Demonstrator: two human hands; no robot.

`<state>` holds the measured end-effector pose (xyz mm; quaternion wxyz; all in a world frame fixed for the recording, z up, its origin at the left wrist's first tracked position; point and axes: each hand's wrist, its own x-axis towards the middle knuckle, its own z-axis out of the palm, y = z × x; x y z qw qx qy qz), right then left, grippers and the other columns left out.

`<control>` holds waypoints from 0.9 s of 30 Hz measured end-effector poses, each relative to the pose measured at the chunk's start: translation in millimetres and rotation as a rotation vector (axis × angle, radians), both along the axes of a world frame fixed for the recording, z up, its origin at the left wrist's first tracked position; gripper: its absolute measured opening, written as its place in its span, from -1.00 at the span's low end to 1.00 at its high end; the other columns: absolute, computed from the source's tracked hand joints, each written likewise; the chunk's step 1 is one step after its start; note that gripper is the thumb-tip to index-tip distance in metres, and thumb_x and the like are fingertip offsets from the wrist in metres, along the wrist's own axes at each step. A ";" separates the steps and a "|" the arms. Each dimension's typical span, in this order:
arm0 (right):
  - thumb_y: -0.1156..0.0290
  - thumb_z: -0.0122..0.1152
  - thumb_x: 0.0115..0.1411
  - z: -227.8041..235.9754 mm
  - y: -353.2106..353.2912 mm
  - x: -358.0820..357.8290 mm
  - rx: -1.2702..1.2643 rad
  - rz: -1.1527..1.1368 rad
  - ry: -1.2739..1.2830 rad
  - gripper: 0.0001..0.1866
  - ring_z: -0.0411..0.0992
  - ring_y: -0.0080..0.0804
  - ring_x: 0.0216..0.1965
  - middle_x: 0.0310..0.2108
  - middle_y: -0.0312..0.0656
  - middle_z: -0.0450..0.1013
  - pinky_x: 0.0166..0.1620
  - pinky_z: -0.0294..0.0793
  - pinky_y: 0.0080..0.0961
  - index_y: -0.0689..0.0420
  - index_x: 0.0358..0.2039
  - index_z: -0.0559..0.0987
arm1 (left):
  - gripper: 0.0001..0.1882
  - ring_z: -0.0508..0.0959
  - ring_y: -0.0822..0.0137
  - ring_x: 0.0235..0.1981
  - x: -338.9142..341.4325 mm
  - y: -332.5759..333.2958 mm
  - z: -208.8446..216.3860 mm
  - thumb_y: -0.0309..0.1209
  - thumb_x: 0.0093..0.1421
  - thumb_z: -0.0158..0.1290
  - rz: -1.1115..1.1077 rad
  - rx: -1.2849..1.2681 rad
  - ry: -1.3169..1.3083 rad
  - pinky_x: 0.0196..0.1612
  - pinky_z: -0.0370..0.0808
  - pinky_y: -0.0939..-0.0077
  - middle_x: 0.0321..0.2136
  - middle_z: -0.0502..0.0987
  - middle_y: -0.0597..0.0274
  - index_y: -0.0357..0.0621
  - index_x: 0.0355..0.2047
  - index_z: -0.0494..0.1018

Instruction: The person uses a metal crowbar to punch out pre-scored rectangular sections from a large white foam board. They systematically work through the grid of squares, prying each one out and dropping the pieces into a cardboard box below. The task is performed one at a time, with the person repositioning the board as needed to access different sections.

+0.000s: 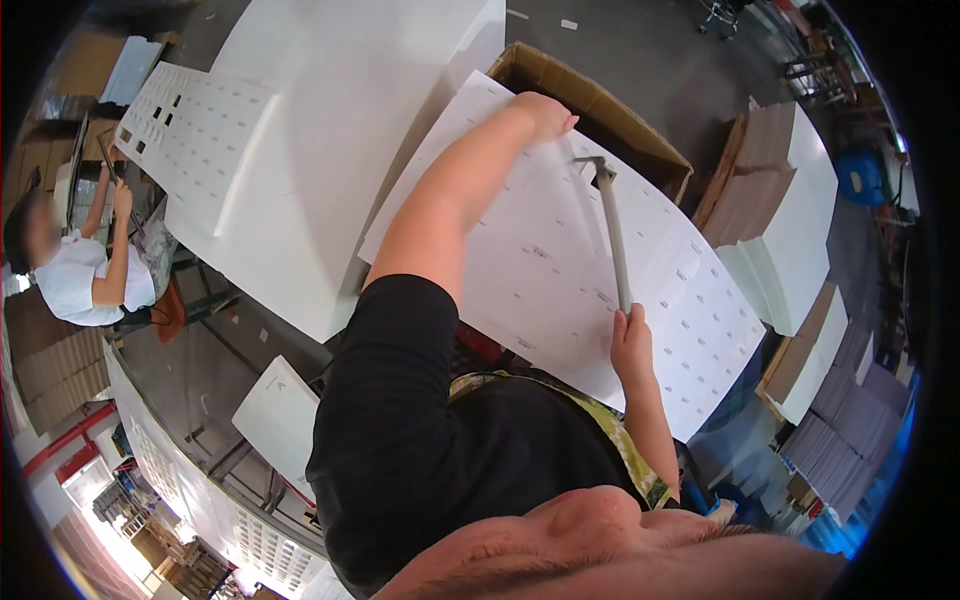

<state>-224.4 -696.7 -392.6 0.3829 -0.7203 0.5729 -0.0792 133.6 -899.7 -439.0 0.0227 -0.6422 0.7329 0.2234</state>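
A large white sheet (560,250), covered in rows of small dark printed marks, lies before me. My left hand (545,115) has its fingers curled at the sheet's far edge, close to an open cardboard box (630,130); its fingertips are partly hidden. In my right hand (630,345) is the end of a long, pale-handled hammer (614,235), with my fingers wrapped round it. The hammer slants away from me across the sheet, its narrow metal head at the far end, near my left hand. Whether the head touches the sheet I cannot tell.
A big white board surface (310,150) fills the left, with a punched sheet (200,120) on it. Another person (90,270) in a white top works at far left. Stacks of cut board (780,200) stand at right. A white panel (280,415) is at lower left.
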 end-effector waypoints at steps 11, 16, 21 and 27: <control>0.35 -0.12 0.30 -2.8 -1.2 2.2 -0.030 -0.051 -0.071 -0.84 0.21 -0.53 -0.66 -0.67 -0.25 0.25 -0.57 0.22 -0.56 0.18 -0.34 0.28 | -0.48 0.52 0.02 -0.18 2.5 0.4 0.1 -0.09 0.33 -0.40 0.007 -0.021 0.014 -0.08 0.41 0.14 -0.26 0.56 0.06 -0.10 -0.32 0.52; 0.32 -0.13 0.29 9.5 6.4 -0.7 -0.279 -0.005 -0.722 -0.82 0.26 -0.40 -0.67 -0.66 -0.18 0.27 -0.57 0.23 -0.47 0.19 -0.32 0.27 | -0.48 0.53 0.01 -0.20 0.3 0.6 3.8 -0.08 0.33 -0.40 0.024 0.043 -0.014 -0.09 0.42 0.15 -0.29 0.57 0.06 -0.08 -0.34 0.54; 0.37 -0.09 0.28 6.4 5.2 14.0 -0.072 0.023 0.000 -0.83 0.32 0.05 -0.60 -0.64 0.09 0.31 -0.51 0.29 -0.23 0.22 -0.25 0.27 | -0.48 0.52 0.01 -0.19 0.6 0.3 2.0 -0.09 0.33 -0.40 0.005 -0.023 0.009 -0.09 0.42 0.14 -0.27 0.56 0.06 -0.09 -0.33 0.53; 0.47 -0.10 0.25 15.1 12.2 2.4 -0.111 -0.084 -0.195 -0.92 0.30 -0.25 -0.63 -0.61 -0.11 0.31 -0.51 0.29 -0.37 0.19 -0.30 0.29 | -0.48 0.52 0.02 -0.18 2.2 -1.5 2.1 -0.09 0.32 -0.40 0.010 0.020 0.004 -0.08 0.42 0.14 -0.24 0.56 0.07 -0.11 -0.30 0.53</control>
